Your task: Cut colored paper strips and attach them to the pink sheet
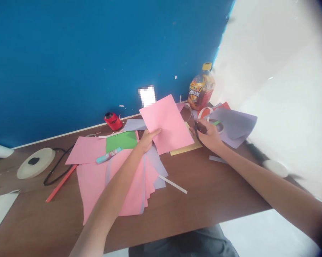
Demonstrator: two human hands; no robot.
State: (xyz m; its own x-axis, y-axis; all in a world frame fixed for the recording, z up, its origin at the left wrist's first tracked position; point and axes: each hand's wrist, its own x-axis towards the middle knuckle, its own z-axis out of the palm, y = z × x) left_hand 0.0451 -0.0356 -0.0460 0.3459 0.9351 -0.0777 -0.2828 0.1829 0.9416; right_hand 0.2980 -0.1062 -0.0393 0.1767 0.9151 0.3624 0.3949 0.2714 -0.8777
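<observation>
A pink sheet of paper [169, 123] is raised over the table, pinched at its lower left edge by my left hand [147, 140], thumb on top. To the right of the sheet my right hand [207, 135] grips a pair of scissors [195, 123], whose blades point up and away. The scissors are apart from the sheet's right edge. Beneath my left forearm lie several pink sheets [96, 185], spread and overlapping, with a green piece of paper [122, 141] and a light blue marker-like tube [109, 155] on them. Yellow paper [186, 148] shows below the held sheet.
An iced tea bottle [201, 87] stands by the blue wall, near purple sheets [232, 125]. A red spool [113, 121] sits at the back. White disc-shaped lid [35, 164], black cord [54, 180] and red strip [61, 184] lie left. A white strip [173, 184] rests in front.
</observation>
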